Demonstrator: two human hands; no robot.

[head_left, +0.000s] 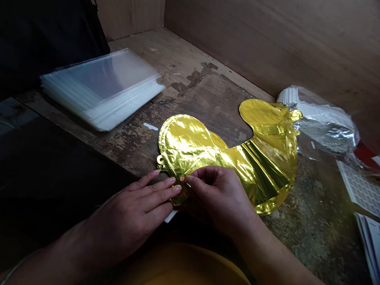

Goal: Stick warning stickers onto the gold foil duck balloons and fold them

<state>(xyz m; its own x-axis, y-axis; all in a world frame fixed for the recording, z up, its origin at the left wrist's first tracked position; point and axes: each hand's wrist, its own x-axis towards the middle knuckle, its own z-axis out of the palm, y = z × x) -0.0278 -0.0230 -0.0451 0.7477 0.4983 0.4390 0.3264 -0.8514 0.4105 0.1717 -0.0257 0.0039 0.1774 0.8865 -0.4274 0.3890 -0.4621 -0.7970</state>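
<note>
A flat, shiny gold foil balloon (pixel 193 138) lies on the worn wooden table, curving from the middle toward the right. My left hand (pixel 139 204) rests with its fingers stretched out on the balloon's near edge. Beside those fingertips is a small round orange-and-white mark (pixel 182 178) on the foil. My right hand (pixel 220 193) is closed in a pinch right by that mark; a thin pale tip shows under the fingers, too small to name. A white strip (pixel 170 216) pokes out below my left hand.
A stack of clear plastic bags (pixel 102 87) sits at the back left. Toward the right are a clear bag of white items (pixel 323 122), a printed sheet (pixel 367 191) and folded white papers (pixel 374 249). Wooden panels (pixel 283 40) stand behind; a dark bag (pixel 38 25) is far left.
</note>
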